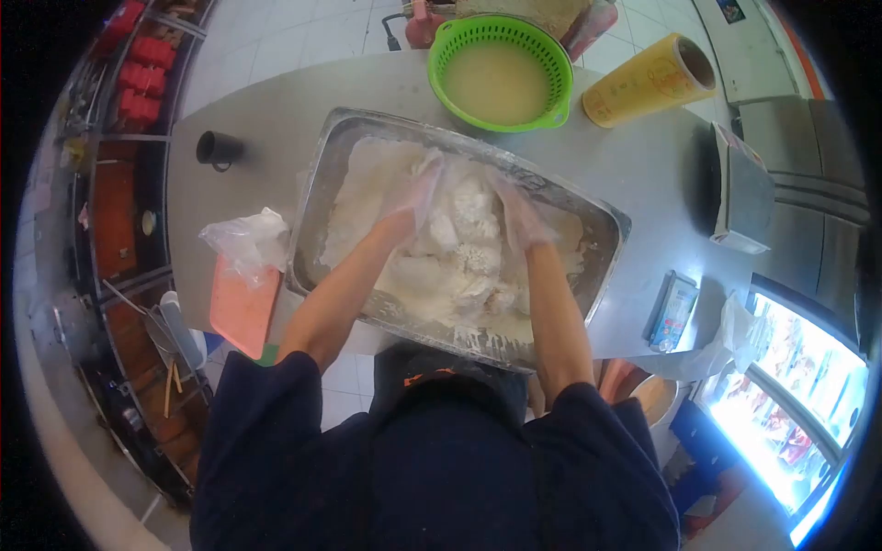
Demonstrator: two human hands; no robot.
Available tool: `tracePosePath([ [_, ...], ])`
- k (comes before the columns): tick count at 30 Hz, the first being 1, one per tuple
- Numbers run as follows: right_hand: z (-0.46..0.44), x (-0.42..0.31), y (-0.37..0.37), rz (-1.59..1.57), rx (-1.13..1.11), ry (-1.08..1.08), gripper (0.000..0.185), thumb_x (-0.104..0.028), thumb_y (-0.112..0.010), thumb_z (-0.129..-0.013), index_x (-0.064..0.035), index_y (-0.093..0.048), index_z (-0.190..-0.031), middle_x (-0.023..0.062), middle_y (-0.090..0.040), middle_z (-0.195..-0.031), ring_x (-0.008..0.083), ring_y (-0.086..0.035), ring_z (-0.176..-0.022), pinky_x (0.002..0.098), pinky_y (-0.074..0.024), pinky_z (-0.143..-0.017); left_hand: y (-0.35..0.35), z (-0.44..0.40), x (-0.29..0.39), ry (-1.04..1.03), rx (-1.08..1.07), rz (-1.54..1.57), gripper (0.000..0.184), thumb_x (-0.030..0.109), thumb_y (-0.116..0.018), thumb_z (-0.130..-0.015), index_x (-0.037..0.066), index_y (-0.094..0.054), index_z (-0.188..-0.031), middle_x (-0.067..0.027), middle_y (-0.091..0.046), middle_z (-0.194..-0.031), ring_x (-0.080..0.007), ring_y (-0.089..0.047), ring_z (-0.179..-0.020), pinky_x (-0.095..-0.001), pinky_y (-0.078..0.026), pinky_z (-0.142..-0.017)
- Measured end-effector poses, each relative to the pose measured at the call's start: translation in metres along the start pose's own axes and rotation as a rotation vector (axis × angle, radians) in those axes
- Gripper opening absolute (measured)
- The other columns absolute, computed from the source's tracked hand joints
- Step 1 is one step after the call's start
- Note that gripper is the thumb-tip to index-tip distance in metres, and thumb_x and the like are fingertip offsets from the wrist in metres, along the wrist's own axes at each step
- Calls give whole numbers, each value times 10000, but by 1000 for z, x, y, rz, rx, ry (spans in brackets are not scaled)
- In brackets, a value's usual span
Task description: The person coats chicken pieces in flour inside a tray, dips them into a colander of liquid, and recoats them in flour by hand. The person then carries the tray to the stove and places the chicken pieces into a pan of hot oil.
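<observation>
A large metal tray (611,225) of white flour (367,174) lies before me. Several lumpy, flour-coated pieces (473,207) are heaped along its middle; what is under the coating cannot be made out. On the left side of the heap is my left hand (418,197), in a clear plastic glove, fingers stretched out and dusted with flour. My right hand (524,211), gloved the same way, stands along the right side with its fingers extended. Both palms face the heap, and the fingertips are partly lost in the flour. Neither hand is closed round a piece.
Behind the tray stand a green colander (560,115) holding pale liquid and a yellow roll of film (643,83). To the left are a black cup (219,149), a plastic bag (248,241) and a pink board (243,308). A box (742,193) and a small packet (673,312) lie right.
</observation>
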State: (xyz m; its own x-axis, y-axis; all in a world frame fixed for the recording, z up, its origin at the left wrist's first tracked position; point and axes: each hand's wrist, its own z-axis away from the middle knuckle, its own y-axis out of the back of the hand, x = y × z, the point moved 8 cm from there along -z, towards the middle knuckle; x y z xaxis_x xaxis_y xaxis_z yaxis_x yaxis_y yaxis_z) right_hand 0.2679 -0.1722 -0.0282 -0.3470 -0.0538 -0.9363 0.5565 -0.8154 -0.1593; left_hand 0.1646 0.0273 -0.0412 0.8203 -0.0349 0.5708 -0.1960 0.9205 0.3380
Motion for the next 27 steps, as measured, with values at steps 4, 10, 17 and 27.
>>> tracePosePath([
  [4, -17, 50, -35, -400, -148, -384, 602, -419, -547, -1045, -13, -507, -1488, 93, -560, -1479, 225, -532, -1348, 358, -412, -1151, -35, -2, 17, -103, -411, 579, 637, 557, -426, -1054, 40, -606, -1380, -127, -626, -1381, -235, -607, -1234, -413, -455, -1096],
  [10, 65, -65, -81, 700, -762, -283, 710, -609, -618, -939, -101, -594, -1435, 147, -643, -1361, 253, -612, -1251, 363, -461, -1092, 17, 105, 2, 95, -351, 674, 580, 489, -454, -1069, 41, -565, -1421, -122, -647, -1341, -242, -645, -1175, -374, -490, -1055],
  [17, 150, -86, -21, 1252, -237, 321, 688, -619, -593, -926, -55, -654, -1315, 274, -695, -1156, 448, -650, -1111, 479, -485, -1006, 65, 133, -57, 2, -109, -483, 667, 527, -531, -1021, -9, -556, -1417, -198, -641, -1316, -280, -635, -1165, -387, -465, -1047],
  [27, 168, -4, 12, 198, 158, -493, 526, -421, -482, -1046, -37, -569, -1395, 208, -663, -1268, 318, -616, -1204, 397, -455, -1049, 4, 107, -66, 385, -428, 448, 727, 573, -533, -999, 102, -450, -1546, -145, -478, -1559, -265, -423, -1447, -390, -322, -1183],
])
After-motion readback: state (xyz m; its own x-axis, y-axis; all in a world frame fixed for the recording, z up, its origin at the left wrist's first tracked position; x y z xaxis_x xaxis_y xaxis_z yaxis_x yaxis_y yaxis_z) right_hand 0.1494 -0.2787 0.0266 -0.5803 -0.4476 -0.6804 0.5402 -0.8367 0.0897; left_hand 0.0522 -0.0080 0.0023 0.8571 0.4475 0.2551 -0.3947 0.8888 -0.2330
